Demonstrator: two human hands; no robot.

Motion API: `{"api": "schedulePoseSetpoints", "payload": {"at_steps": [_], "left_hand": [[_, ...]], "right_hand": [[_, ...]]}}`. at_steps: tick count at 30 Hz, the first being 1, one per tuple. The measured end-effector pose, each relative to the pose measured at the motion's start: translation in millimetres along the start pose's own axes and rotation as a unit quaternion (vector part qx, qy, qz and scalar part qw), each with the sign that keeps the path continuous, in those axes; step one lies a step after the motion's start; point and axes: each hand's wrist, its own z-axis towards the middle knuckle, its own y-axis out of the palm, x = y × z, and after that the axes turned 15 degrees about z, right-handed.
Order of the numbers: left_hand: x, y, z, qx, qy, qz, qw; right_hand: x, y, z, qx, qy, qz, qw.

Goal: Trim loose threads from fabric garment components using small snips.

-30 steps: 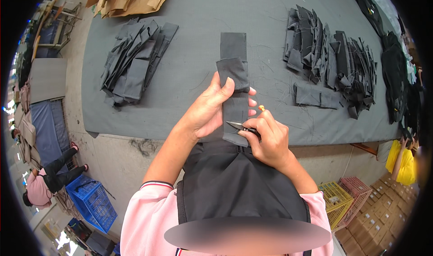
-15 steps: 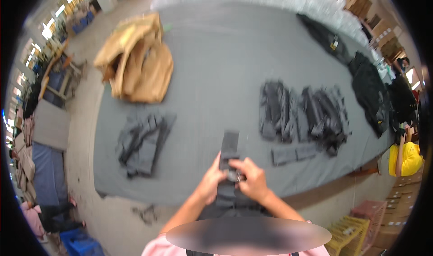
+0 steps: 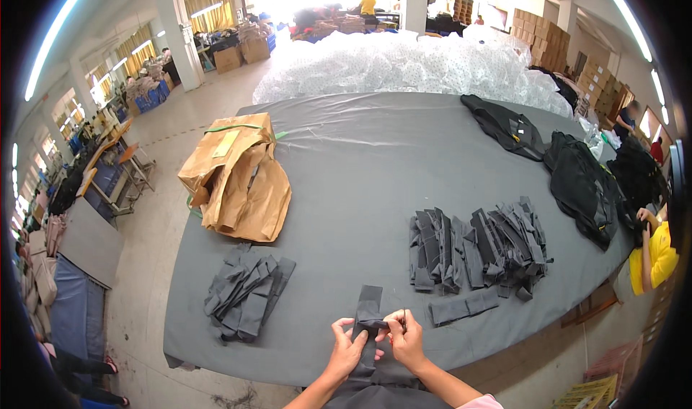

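At the near edge of the table, a dark grey fabric strip (image 3: pixel 370 300) is held between my hands, one end lying flat toward the table's middle and a part folded over. My left hand (image 3: pixel 347 350) is closed on its left side, thumb on top. My right hand (image 3: pixel 408 343) pinches the folded part from the right. A thin dark metal tool (image 3: pixel 404 321) sticks up from the right fingers; its kind is mostly hidden. To the right lie several rows of similar grey strips (image 3: pixel 472 247), with one strip (image 3: pixel 463 307) apart. Another loose pile (image 3: pixel 247 294) lies left.
A crumpled brown paper bag (image 3: pixel 245 193) stands at the table's left. Black garments or bags (image 3: pixel 584 185) line the right edge. Clear plastic wrapping (image 3: pixel 404 67) is heaped beyond the far edge. At the far right is a person in yellow (image 3: pixel 652 258).
The view has tilted up, so the table sits lower and more of the room shows. My right hand has shifted from over the strip to its right side, and the strip is now folded.
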Motion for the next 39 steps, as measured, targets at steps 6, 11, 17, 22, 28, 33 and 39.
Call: {"api": "schedulePoseSetpoints", "payload": {"at_steps": [6, 11, 17, 22, 28, 33, 39], "left_hand": [[-7, -7, 4, -0.025, 0.006, -0.035, 0.999], [-3, 0, -3, -0.031, 0.011, -0.015, 0.999], [2, -2, -8, -0.159, -0.07, -0.078, 0.982], [4, 2, -1, -0.02, 0.286, 0.293, 0.912], [28, -4, 6, -0.036, 0.402, 0.471, 0.784], [-7, -17, -1, 0.049, 0.349, 0.408, 0.842], [-9, -18, 9, 0.043, 0.318, 0.335, 0.886]], "right_hand": [[-25, 4, 3, -0.033, -0.043, -0.037, 0.998], [-16, -8, 8, -0.064, -0.128, -0.225, 0.964], [-19, 0, 17, 0.015, -0.18, -0.223, 0.958], [-11, -6, 25, 0.062, 0.043, 0.032, 0.997], [10, -8, 29, -0.01, 0.354, 0.273, 0.894], [8, -17, 2, 0.053, 0.218, 0.149, 0.963], [-1, -7, -12, -0.053, -0.083, -0.116, 0.988]]}}
